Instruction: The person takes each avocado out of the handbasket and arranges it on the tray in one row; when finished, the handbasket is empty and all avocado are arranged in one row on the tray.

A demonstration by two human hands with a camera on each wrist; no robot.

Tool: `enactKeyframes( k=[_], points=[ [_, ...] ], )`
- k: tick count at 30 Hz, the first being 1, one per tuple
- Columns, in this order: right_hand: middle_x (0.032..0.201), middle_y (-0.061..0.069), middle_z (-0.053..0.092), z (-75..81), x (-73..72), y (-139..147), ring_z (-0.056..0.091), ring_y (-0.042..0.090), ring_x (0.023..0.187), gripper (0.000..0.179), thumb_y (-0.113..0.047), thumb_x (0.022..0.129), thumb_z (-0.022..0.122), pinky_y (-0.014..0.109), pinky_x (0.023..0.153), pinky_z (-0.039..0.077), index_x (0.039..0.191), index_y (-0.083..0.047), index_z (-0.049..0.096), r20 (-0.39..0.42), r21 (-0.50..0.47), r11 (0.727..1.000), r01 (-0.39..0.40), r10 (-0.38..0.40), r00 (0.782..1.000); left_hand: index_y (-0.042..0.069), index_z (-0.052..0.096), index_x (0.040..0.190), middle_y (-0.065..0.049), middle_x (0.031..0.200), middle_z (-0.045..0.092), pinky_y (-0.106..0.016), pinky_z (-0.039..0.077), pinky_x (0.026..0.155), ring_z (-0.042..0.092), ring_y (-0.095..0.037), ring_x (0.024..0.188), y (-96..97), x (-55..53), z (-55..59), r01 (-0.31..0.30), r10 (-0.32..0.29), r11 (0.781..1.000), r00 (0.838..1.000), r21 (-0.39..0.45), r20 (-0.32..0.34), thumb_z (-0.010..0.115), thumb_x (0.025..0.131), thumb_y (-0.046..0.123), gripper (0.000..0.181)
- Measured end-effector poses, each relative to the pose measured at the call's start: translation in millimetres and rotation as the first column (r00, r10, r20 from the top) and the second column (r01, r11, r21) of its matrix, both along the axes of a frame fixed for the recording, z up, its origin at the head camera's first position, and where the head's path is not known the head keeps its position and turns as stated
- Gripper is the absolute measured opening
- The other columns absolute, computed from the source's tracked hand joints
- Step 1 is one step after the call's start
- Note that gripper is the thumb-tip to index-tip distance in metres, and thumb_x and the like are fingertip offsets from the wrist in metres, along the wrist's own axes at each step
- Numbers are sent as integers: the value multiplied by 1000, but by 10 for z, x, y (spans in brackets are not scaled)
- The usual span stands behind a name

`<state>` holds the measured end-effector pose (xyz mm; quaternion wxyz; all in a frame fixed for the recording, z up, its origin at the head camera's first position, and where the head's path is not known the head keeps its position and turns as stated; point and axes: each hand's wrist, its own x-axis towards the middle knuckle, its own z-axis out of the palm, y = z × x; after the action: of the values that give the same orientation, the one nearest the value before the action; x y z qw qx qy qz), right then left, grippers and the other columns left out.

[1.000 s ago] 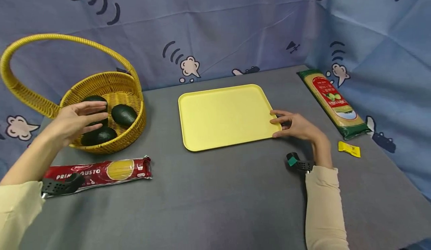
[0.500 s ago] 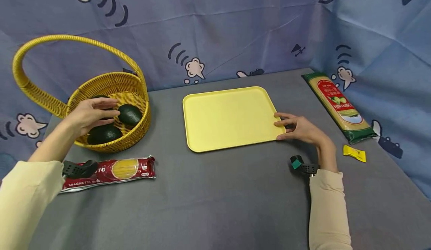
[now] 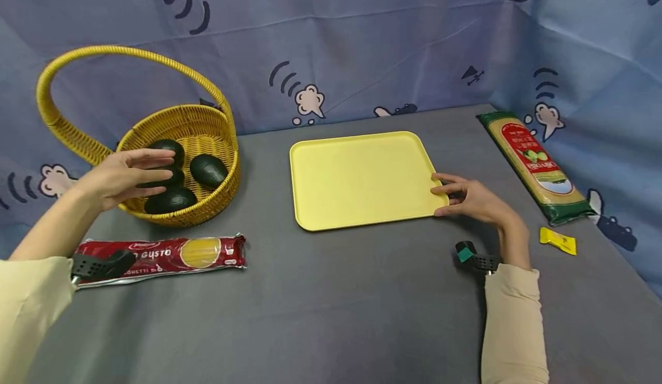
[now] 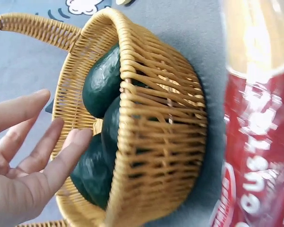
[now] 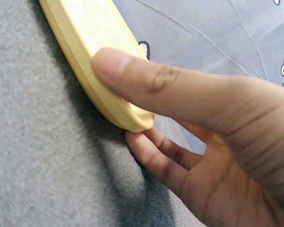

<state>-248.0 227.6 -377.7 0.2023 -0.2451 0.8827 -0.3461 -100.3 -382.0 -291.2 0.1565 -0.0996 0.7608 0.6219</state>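
Observation:
The yellow wicker basket (image 3: 227, 191) at the left holds several dark green avocados (image 3: 208, 171). Over its left rim hangs my left hand (image 3: 121, 178), fingers spread and loosely bent, holding nothing. In the left wrist view the fingertips (image 4: 80, 137) come close to the avocados (image 4: 102, 85); whether they touch is unclear. A shallow yellow tray (image 3: 362, 183) lies flat at the middle. My right hand (image 3: 476, 200) holds its right edge near the front corner. The right wrist view has the thumb (image 5: 132, 75) on the tray rim (image 5: 92, 92) and other fingers at its end.
In front of the basket lies a red spaghetti packet (image 3: 170, 259), partly behind the left wrist. A green and gold food packet (image 3: 535, 165) lies at the far right, with a small yellow wrapped piece (image 3: 557, 240) nearer. A patterned blue cloth (image 3: 362, 50) hangs behind the table.
The head view has swung a little, so everything sits further right. Over the basket, my left hand dipped slightly inward and then drew back left. My right hand has stayed at the tray's edge.

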Motion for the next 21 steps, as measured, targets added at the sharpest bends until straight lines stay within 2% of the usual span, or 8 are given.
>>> enactKeyframes(
  k=[6,8,12,13,15,17,19,21],
  points=[
    [149,18,37,14,-3,15,46,32,120,54,-21,80,79,10,80,45,125,4,62,-12,9,1000,0,0,1000,40,69,93,22,96,65,-24,57,72,65,0,87,-10,157,18,-9,8,1000,999,3,49,49,98,-1,45],
    [149,19,37,16,0,19,46,31,120,54,-20,81,79,9,80,45,125,4,62,-15,14,1000,1,-1,1000,42,67,91,22,98,62,-23,56,72,64,1,85,8,172,-2,-20,24,998,998,-56,57,52,98,3,42],
    [149,18,37,12,19,31,49,28,115,53,-20,81,79,10,79,46,125,4,62,-13,19,1000,3,-3,1000,38,60,99,0,124,53,-23,55,74,60,4,85,69,168,-53,-44,58,980,996,-196,64,58,97,15,23],
    [149,19,37,11,23,32,49,28,115,53,-20,81,79,10,79,46,125,4,62,-14,18,1000,0,0,1000,36,59,102,-1,125,51,-23,55,74,59,5,85,83,164,-66,-50,66,972,996,-229,60,60,96,18,18],
    [149,18,37,13,31,33,49,27,114,53,-20,81,79,10,79,46,125,4,62,-9,11,1000,0,1,1000,32,56,106,1,124,52,-23,55,73,58,5,84,104,158,-92,-69,84,964,995,-258,46,61,96,21,16],
    [149,19,37,17,33,26,49,27,114,53,-20,81,79,10,79,45,125,4,62,-10,3,1000,-3,3,1000,33,57,104,15,108,56,-23,54,70,57,4,81,120,158,-119,-89,99,961,995,-261,25,63,95,22,16],
    [149,19,37,17,30,15,49,27,114,53,-20,81,79,9,79,45,125,4,62,-12,3,1000,-2,2,1000,37,60,97,27,95,55,-21,49,58,53,2,68,136,168,-148,-114,118,963,993,-245,2,64,94,19,19],
    [149,18,37,12,20,2,50,27,113,53,-21,81,79,10,78,45,125,3,62,-14,9,1000,-4,4,1000,40,62,90,27,92,56,-20,41,49,43,-1,54,161,181,-175,-139,140,965,990,-223,-14,66,92,14,26]
  ],
)
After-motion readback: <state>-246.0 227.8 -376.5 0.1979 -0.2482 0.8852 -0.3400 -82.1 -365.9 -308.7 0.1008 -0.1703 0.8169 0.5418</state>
